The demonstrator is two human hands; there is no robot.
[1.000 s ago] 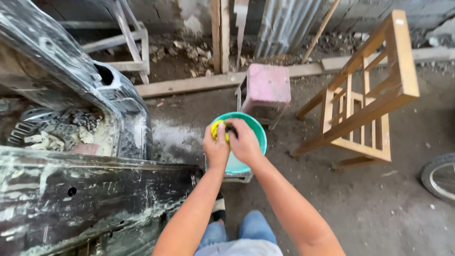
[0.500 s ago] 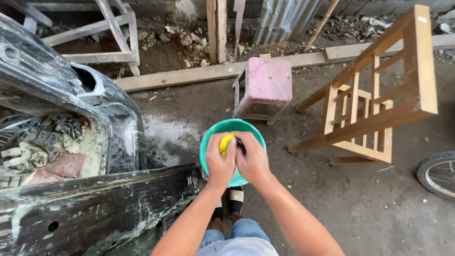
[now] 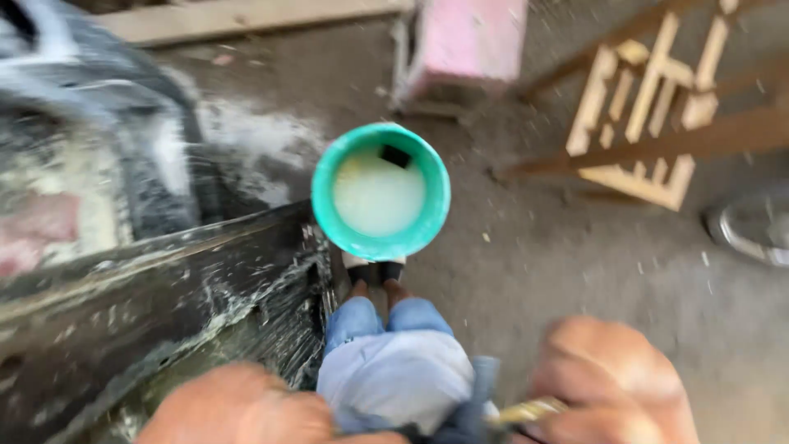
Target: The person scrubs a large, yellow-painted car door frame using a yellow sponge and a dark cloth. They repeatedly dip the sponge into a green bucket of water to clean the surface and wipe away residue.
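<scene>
A teal bucket [image 3: 323, 197] of milky water stands on the dirt floor just past my feet, and a small dark piece [image 3: 396, 155] floats near its far rim. Both hands are close to the camera, low in the blurred view and well back from the bucket. My right hand [image 3: 616, 382] is curled around a thin yellowish sponge [image 3: 526, 409] that sticks out to its left. My left hand [image 3: 238, 407] is at the bottom left, beside the wet black car panel [image 3: 123, 304]. Its fingers are hidden by blur. My jeans-clad knees [image 3: 394, 366] show between the hands.
A pink stool [image 3: 472, 41] stands beyond the bucket. A bare wooden frame [image 3: 649, 107] leans at the right, with part of a wheel [image 3: 752, 230] at the right edge. A wooden plank [image 3: 246, 16] lies along the top. The wet car body fills the left side.
Both hands have lifted out of the bucket and pulled back toward me with the yellow sponge. The view has tipped downward and blurred.
</scene>
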